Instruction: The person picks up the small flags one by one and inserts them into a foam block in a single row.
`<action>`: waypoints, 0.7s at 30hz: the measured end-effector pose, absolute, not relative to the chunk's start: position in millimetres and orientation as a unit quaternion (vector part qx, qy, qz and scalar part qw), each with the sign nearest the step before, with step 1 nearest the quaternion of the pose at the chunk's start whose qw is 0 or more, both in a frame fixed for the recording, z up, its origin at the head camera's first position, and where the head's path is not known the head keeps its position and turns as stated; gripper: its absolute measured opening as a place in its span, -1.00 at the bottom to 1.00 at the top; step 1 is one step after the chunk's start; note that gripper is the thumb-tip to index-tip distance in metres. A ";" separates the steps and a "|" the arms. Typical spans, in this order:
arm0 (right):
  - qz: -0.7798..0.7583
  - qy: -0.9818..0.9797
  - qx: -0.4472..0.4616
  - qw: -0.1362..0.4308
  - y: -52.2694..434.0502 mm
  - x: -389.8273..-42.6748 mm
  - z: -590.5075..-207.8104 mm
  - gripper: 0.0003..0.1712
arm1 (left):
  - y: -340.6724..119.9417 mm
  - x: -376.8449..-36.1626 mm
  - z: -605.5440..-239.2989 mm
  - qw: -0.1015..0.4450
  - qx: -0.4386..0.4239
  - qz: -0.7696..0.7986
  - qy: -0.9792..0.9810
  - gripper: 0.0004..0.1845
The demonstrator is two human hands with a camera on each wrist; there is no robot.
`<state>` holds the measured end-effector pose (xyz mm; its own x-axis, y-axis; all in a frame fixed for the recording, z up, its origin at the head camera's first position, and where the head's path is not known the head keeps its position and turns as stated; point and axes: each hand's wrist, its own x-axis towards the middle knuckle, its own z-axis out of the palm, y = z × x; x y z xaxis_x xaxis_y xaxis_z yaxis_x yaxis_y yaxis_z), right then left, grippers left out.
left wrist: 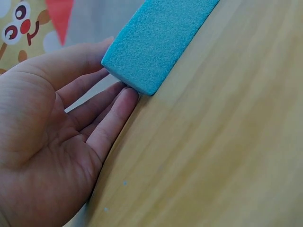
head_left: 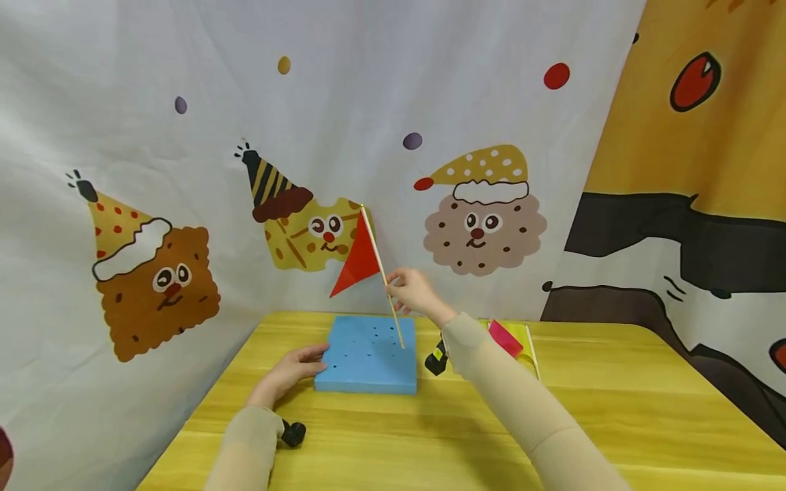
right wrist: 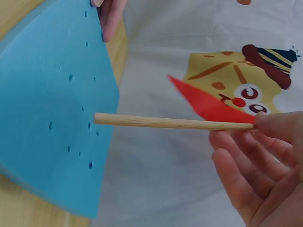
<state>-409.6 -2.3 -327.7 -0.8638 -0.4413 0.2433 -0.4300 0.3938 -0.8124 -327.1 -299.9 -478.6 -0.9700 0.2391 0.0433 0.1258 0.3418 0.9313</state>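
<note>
Near the table's (head_left: 614,409) far edge, right hand (head_left: 413,290) pinches the light, thin flag stick (head_left: 393,315) mid-shaft, tip at the soft foam block (head_left: 368,354); left hand (head_left: 295,368), fingers straight, steadies its side.

Yellow wooden table (head_left: 614,409) w/ a few bits on it.
Blue foam block (head_left: 368,358) lies flat near the far edge; small black object (head_left: 293,434) near-left of block; pink & yellow flags (head_left: 514,341) right of block, by a black-yellow item (head_left: 437,359).
</note>
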 end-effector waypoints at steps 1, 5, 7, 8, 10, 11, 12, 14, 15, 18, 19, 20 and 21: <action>-0.487 0.834 -0.260 0.002 -6.3 -410.4 -329.2 -0.76 | -299.9 -326.6 -479.3 0.050 0.113 0.562 0.817 -0.37; -0.498 0.829 -0.254 -0.018 -21.0 -413.5 -337.2 -0.77 | -299.2 -324.5 -480.3 0.050 0.115 0.561 0.818 -0.37; -0.501 0.827 -0.255 -0.026 -27.6 -415.8 -342.6 -0.79 | -299.3 -323.5 -480.3 0.049 0.119 0.559 0.819 -0.37; -0.501 0.825 -0.257 -0.031 -30.8 -416.9 -345.2 -0.78 | -299.3 -323.2 -480.2 0.047 0.120 0.559 0.819 -0.37; -0.503 0.823 -0.261 -0.035 -36.9 -418.5 -349.8 -0.79 | -299.8 -322.5 -480.2 0.044 0.121 0.560 0.819 -0.37; -0.503 0.823 -0.263 -0.037 -39.6 -419.0 -351.9 -0.77 | -300.2 -322.3 -480.2 0.042 0.123 0.560 0.819 -0.37; -0.504 0.821 -0.264 -0.038 -42.2 -419.4 -353.9 -0.76 | -300.5 -322.5 -480.5 0.041 0.124 0.561 0.817 -0.37; -0.510 0.820 -0.258 -0.036 -46.5 -419.9 -357.0 -0.76 | -300.8 -323.1 -480.7 0.039 0.125 0.565 0.814 -0.38; -0.515 0.818 -0.253 -0.034 -48.4 -420.1 -358.2 -0.77 | -300.8 -323.5 -480.7 0.039 0.127 0.566 0.814 -0.38; -0.530 0.814 -0.238 -0.030 -53.3 -420.6 -360.4 -0.79 | -300.6 -325.1 -480.8 0.041 0.129 0.569 0.811 -0.38; -0.533 0.812 -0.235 -0.030 -54.9 -421.1 -360.4 -0.79 | -300.7 -325.3 -480.5 0.041 0.127 0.568 0.812 -0.38; -0.536 0.811 -0.235 -0.033 -56.8 -421.6 -360.4 -0.79 | -300.7 -325.6 -480.2 0.042 0.124 0.568 0.812 -0.38; -0.537 0.809 -0.235 -0.035 -58.7 -422.1 -359.9 -0.79 | -300.8 -325.6 -479.5 0.041 0.121 0.569 0.812 -0.38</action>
<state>-422.1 -58.7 -359.9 -0.8875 -0.3423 0.3086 -0.4173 0.3125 -0.8533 -325.6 -300.8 -479.5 -0.9675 0.2429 0.0702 0.1489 0.3229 0.9346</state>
